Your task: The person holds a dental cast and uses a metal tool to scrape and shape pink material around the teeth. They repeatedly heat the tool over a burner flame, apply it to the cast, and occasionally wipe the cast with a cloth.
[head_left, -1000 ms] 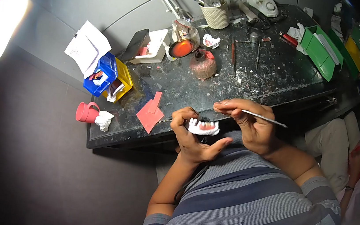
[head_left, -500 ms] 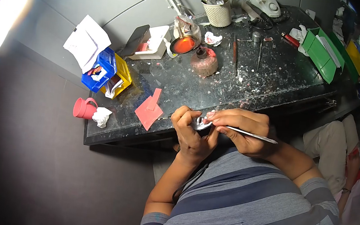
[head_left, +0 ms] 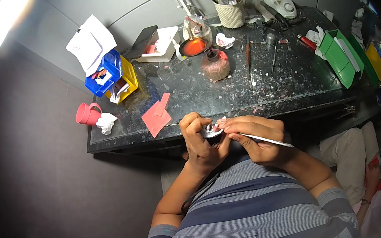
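My left hand is closed around a small rounded piece with a shiny silver surface, held just off the bench's front edge. Pink and whitish bits show at its top; its kind is partly hidden by my fingers. A slim pale-handled hand tool lies in the grip of my right hand, its handle pointing right. That tool's working end is hidden behind my fingertips, which meet the silver piece. Left of my hands, pink wax sheets rest on the dark bench, a small strip over a larger square.
Further back stand a glass burner bottle, an orange-lit round dish and a white box. Blue and yellow bins and a pink mug are at left, a green bin at right. Another person's leg shows at right.
Both hands stay together at nearly the same place. The silver piece and the tool have shifted only very slightly, and the view has drifted a little.
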The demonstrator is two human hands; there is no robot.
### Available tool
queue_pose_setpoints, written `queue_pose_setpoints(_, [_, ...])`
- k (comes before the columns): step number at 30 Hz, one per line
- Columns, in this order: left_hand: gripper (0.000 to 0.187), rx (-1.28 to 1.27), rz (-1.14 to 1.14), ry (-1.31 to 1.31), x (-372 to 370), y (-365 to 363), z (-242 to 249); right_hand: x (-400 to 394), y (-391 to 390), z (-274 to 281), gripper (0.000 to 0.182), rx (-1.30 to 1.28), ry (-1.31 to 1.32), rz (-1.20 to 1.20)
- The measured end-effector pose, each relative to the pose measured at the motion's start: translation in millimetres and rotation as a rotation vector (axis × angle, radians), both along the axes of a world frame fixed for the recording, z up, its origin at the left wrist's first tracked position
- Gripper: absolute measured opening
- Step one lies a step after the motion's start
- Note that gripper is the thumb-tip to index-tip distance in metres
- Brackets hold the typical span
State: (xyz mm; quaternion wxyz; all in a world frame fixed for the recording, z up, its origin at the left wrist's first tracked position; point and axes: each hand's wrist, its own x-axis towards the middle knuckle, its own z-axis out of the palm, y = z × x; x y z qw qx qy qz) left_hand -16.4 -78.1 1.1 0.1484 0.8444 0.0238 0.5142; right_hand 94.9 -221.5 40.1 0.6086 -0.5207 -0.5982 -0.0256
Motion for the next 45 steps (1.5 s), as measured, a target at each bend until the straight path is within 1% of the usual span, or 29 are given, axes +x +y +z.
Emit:
queue_pose_setpoints(14, [0.055,-0.004,-0.004,-0.006,1.8,-0.5,1.0,-1.1,-0.9,1.4,0.013,-0.018,0.009,0.023])
queue_pose_setpoints(16, [0.055,0.011,0.009,-0.005,1.3,-0.2,0.9,-0.7,0.1,2.4,0.012,-0.013,0.024,-0.022])
queue_pose_setpoints(21, [0.056,0.02,0.012,0.003,1.1,-0.1,2.1,-0.6,0.0,0.6,0.013,-0.005,0.001,0.009])
queue_pose_setpoints(23, [0.056,0.032,0.026,0.015,0.9,-0.4,1.7,-1.2,-0.2,2.9,0.013,-0.008,0.019,-0.034])
queue_pose_setpoints(28, [0.055,0.04,0.018,0.019,1.4,0.6,3.8,-0.2,-0.2,-0.2,0.012,-0.019,0.016,0.006])
queue_pose_setpoints(31, [0.054,0.004,-0.008,0.018,1.3,-1.3,5.9,2.1,0.5,0.4,0.011,-0.019,0.036,0.015])
queue_pose_setpoints(33, [0.055,-0.218,-0.13,0.063,1.2,-3.6,8.2,4.7,1.3,2.0,0.012,-0.012,0.034,0.002])
queue_pose_setpoints(34, [0.055,-0.283,-0.167,0.073,1.0,-3.5,5.9,4.4,2.2,0.6,0.012,-0.011,0.039,0.011])
queue_pose_setpoints(45, [0.055,-0.3,-0.185,0.089,-0.3,-2.5,5.3,0.3,3.0,1.1,0.012,-0.004,0.017,0.001])
